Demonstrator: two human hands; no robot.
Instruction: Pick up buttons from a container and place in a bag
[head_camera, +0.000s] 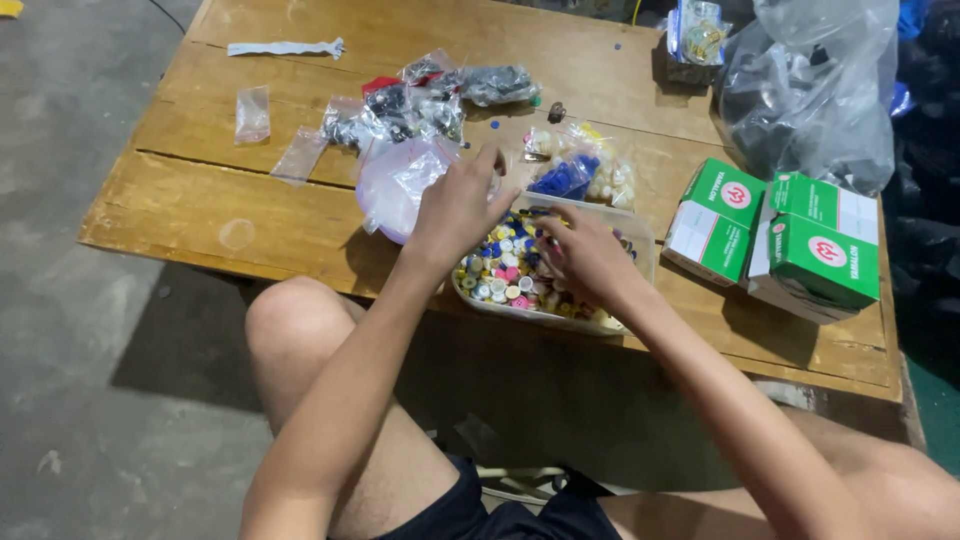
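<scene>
A pale plastic tray (640, 236) full of small mixed-colour buttons (503, 270) sits near the front edge of a low wooden table (200, 200). My right hand (585, 255) lies in the tray, fingers curled among the buttons. Hovering over the tray's left end is my left hand (458, 203), its fingers bent and pinched together; I cannot see what is between them. Just left of that hand is a clear plastic bag (393, 182) with a purple tint.
Several small clear bags of dark buttons (430, 100) and of blue and cream buttons (580, 170) lie behind the tray. Green-and-white boxes (780, 235) stand at the right, a large clear bag (820, 90) behind them. Empty small bags (252, 113) lie left. My knees are under the table edge.
</scene>
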